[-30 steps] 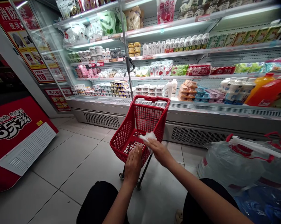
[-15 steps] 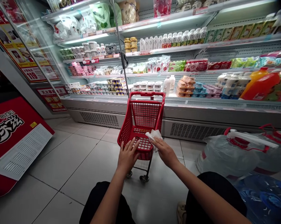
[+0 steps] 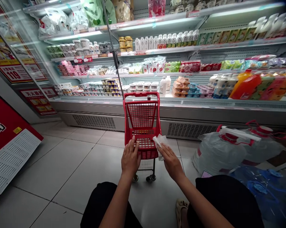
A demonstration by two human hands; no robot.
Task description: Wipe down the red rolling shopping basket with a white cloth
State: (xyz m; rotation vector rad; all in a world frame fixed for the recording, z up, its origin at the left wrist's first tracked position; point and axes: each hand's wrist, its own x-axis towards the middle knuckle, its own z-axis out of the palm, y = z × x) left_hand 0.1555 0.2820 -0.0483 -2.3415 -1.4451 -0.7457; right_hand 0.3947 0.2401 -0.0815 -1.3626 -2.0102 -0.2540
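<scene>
A small red plastic shopping cart [image 3: 142, 114] with lattice walls and dark wheels stands before me, its handle at the far side. At the left of its near end is my left hand [image 3: 130, 156], fingers stretched out and holding nothing; it seems to touch the basket's side. My right hand [image 3: 170, 158] presses a crumpled white tissue [image 3: 161, 140] against the near right side of the basket. Part of the tissue is hidden under the fingers.
A refrigerated display [image 3: 181, 110] with several shelves of dairy and drinks stands behind the cart. Large water jugs [image 3: 221, 155] and a blue water bottle [image 3: 261, 190] sit at my right. On the left is a red cooler [image 3: 12, 139]. Pale floor tiles [image 3: 86, 164] lie around.
The view has swung to the right and the cart has turned to face me more squarely. My right hand with the tissue has moved to the outer right side of the basket.
</scene>
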